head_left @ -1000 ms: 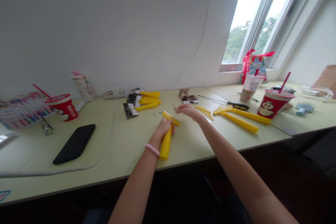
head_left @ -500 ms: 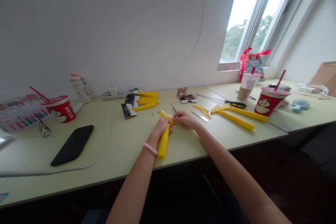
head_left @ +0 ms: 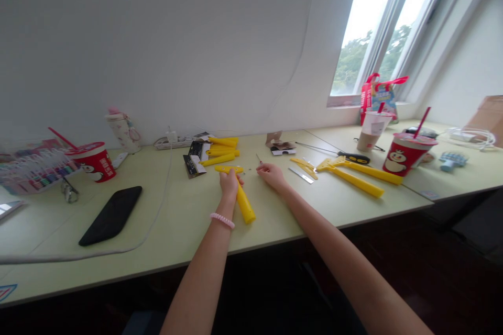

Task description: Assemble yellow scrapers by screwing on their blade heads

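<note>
A yellow scraper [head_left: 245, 204] is gripped by my left hand [head_left: 229, 182] just below its crosswise head, the handle slanting toward the table's front edge. To the right, my right hand [head_left: 271, 174] rests low over the table, fingers closed around the handle end of a small thin screwdriver [head_left: 259, 159]; its shaft points away from me, and the fingers hide most of the handle. Tiny screws or metal bits [head_left: 250, 169] lie between the hands. Right of my right hand are a flat metal blade [head_left: 301, 175] and a loose yellow plastic piece [head_left: 306, 167].
Two yellow long-handled scrapers [head_left: 356, 178] and a black-handled screwdriver [head_left: 354, 158] lie to the right, near red cups [head_left: 408, 154]. Several yellow handles [head_left: 220, 152] lie at the back beside black packaging [head_left: 194, 165]. A black phone [head_left: 112, 214] and a white cable [head_left: 157, 220] are left.
The scraper has moved left with my left hand and its handle has swung rightward. My right hand has let go of the scraper's head and come down onto the small screwdriver.
</note>
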{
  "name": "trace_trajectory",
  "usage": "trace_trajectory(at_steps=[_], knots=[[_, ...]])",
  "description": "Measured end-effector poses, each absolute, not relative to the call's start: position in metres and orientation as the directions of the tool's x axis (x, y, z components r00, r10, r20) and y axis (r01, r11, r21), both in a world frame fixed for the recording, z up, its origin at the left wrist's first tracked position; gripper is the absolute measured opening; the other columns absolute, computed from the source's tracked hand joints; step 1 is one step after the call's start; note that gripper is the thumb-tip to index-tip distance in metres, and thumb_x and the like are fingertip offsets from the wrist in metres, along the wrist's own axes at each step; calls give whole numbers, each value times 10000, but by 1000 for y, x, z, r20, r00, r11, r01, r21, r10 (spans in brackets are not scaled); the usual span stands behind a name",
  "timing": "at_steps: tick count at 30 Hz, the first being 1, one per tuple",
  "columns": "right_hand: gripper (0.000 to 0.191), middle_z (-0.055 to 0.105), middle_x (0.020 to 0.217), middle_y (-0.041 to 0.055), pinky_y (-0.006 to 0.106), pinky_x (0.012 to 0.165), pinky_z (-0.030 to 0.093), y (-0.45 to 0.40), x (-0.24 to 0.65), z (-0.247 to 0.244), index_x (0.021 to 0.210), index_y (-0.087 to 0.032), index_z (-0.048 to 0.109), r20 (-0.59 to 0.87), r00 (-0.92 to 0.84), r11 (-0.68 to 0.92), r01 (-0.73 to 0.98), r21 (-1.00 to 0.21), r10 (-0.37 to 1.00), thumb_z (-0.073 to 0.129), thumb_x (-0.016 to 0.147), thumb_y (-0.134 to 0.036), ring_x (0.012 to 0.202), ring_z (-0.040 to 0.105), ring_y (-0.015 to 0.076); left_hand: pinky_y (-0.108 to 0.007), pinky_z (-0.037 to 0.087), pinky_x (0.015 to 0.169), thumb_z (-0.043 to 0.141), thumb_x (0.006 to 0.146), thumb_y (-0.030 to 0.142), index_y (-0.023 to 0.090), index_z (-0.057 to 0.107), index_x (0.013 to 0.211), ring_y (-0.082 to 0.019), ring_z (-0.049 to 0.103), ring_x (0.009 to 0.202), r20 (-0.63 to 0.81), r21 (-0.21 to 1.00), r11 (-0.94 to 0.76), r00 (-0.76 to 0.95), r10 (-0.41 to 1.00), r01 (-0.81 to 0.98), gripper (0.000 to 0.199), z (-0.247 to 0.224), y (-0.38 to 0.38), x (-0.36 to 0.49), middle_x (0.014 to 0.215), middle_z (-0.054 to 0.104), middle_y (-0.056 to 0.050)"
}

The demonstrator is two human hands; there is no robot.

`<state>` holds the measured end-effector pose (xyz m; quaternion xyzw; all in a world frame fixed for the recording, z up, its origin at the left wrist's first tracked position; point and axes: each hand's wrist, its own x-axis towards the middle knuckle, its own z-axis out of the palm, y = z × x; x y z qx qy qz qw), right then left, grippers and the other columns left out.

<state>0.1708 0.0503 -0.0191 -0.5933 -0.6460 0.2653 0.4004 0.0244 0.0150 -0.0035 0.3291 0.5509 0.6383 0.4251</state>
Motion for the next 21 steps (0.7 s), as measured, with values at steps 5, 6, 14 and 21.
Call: trace_trajectory(at_steps=[5,6,14,21], knots=[[236,617,924,52,253,725,375,50,138,-20,927,-215,658,365,-15,239,782,-576,931,487,765,-220,845,539,154,-194,340,343,432,696,185,174,400,740,-93,450,331,-84,980,-10,-456,886,-200,55,-4,17,24,456,442,54],[237,609,951,58,253,736,372,50,134,-19,930,-212,659,381,-48,264,799,-539,923,482,774,-233,878,532,159,-197,342,343,431,696,182,174,402,741,-95,450,330,-86,979,-10,-459,884,-202,55,-5,17,24,458,442,53],[224,622,891,62,252,762,351,51,123,-18,801,-176,666,403,-198,345,877,-335,894,447,809,-219,893,507,163,-223,357,349,432,700,190,173,410,719,-106,460,342,-109,973,1,-455,884,-231,33,-6,20,24,502,460,33],[173,624,863,88,266,727,360,55,137,-22,757,-157,629,425,-72,273,858,-435,902,462,793,-186,886,510,181,-205,352,362,432,705,184,172,407,733,-91,446,341,-144,967,50,-370,918,-251,39,-4,17,25,473,443,47]])
